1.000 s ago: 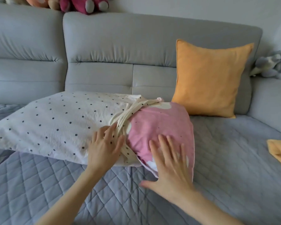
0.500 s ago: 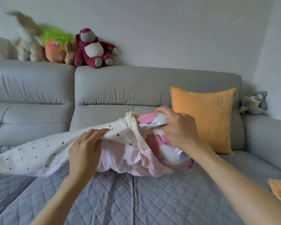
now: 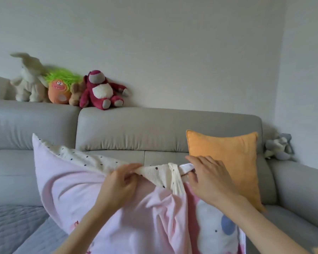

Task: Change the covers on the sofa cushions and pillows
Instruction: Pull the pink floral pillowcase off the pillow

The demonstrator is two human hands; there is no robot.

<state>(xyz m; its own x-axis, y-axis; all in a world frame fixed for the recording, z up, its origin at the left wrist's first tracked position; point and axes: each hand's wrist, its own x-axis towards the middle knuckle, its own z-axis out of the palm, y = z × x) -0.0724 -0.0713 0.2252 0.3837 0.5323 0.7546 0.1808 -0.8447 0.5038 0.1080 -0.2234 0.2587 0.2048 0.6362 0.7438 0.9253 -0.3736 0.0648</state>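
At lower centre of the frame, the pink pillow (image 3: 103,208) stands raised; left hand (image 3: 117,187) pinches the dotted cover (image 3: 154,173) edge, right hand (image 3: 209,178) grips its opening, probably to peel it off.

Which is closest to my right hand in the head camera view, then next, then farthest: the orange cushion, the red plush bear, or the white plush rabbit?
From the right hand:
1. Orange cushion, just behind the hand, propped against the sofa back on the right.
2. Red plush bear, up on top of the sofa back, to the left.
3. White plush rabbit, farthest left on the same ledge.
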